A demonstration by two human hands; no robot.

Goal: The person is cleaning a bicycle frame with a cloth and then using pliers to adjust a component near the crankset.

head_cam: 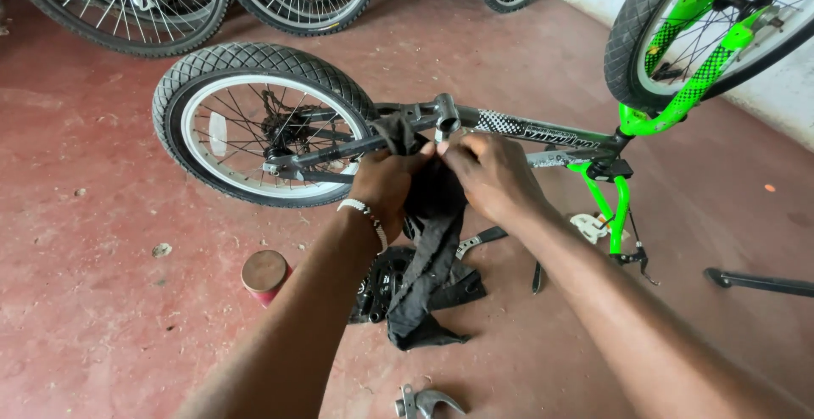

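Cloth (pixel 432 241), dark and limp, hangs from the upturned bicycle frame (pixel 509 124) beside its open tube end (pixel 446 115), its tail reaching the red floor (pixel 102 317). We see open floor to our left around a small can (pixel 264 273); wheels crowd the far edge. Our left hand (pixel 386 186) is closed on the cloth; our right hand (pixel 492 177) seems to pinch its top, fingertips hidden.
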